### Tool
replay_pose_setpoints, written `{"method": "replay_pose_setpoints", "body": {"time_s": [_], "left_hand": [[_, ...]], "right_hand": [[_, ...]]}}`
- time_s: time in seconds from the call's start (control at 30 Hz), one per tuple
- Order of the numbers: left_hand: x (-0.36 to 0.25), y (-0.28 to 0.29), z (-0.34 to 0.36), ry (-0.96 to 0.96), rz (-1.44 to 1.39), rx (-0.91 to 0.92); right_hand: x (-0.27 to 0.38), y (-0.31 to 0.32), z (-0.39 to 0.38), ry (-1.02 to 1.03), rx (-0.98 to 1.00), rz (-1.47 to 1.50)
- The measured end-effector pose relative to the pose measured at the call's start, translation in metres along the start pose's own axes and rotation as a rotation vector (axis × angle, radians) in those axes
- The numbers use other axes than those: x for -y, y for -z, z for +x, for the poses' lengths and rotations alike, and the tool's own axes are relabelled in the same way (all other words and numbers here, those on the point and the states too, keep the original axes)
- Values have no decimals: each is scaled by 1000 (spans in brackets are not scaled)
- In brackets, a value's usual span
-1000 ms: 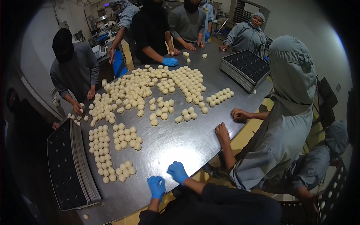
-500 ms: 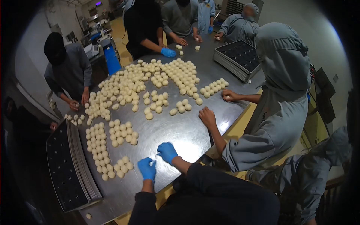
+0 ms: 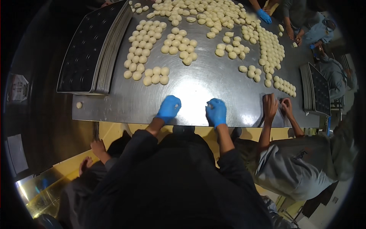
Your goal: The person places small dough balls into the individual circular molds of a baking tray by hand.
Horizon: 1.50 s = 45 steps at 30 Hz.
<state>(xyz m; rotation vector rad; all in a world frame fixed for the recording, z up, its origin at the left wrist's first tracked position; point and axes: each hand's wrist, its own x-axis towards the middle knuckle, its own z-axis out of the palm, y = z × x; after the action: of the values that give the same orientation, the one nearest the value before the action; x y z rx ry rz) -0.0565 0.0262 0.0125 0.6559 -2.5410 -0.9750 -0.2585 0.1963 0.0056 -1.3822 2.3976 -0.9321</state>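
Both gloved hands rest on the steel table (image 3: 198, 91) at its near edge, left hand (image 3: 169, 108) and right hand (image 3: 216, 111) a little apart, fingers curled down against the bare metal. Cannot tell whether either palm covers anything; no dough shows under them. Nearest dough balls (image 3: 155, 76) sit in a short row just beyond the left hand, toward the table's middle; they are round, so no long axis or heading to note. Judged step: between pieces, hands parked before reaching. Next move would call for a forward reach by the left hand to that row. A tray stack (image 3: 100, 45) lies along the left edge. A neighbour's bare hands (image 3: 276, 105) work at the near edge to the right.
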Motion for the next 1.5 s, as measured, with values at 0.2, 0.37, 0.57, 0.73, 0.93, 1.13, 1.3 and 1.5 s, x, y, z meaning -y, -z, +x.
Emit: {"method": "replay_pose_setpoints", "body": {"time_s": [0.2, 0.37, 0.57, 0.73, 0.93, 1.13, 1.3, 1.5], "left_hand": [[-18, -12, -2, 168, -243, -149], [11, 3, -23, 709, -603, -602], [10, 18, -42, 677, -708, -663], [1, 24, -49, 614, -558, -609], [-6, 14, -51, 732, -456, -584], [-11, -8, -64, 790, -560, -458], [-9, -32, -59, 618, -506, -499], [-29, -25, -47, 496, -74, -445]], "right_hand": [[32, 24, 10, 70, 49, 193], [40, 39, 16, 32, 375, -14], [80, 10, 37, 128, 489, 173], [102, -24, 47, 248, 567, 73], [111, -31, 51, 270, 743, -84], [146, -25, 93, -293, -172, 588], [147, -76, 130, -263, 165, 393], [48, -68, 115, -519, 179, 730]]}}
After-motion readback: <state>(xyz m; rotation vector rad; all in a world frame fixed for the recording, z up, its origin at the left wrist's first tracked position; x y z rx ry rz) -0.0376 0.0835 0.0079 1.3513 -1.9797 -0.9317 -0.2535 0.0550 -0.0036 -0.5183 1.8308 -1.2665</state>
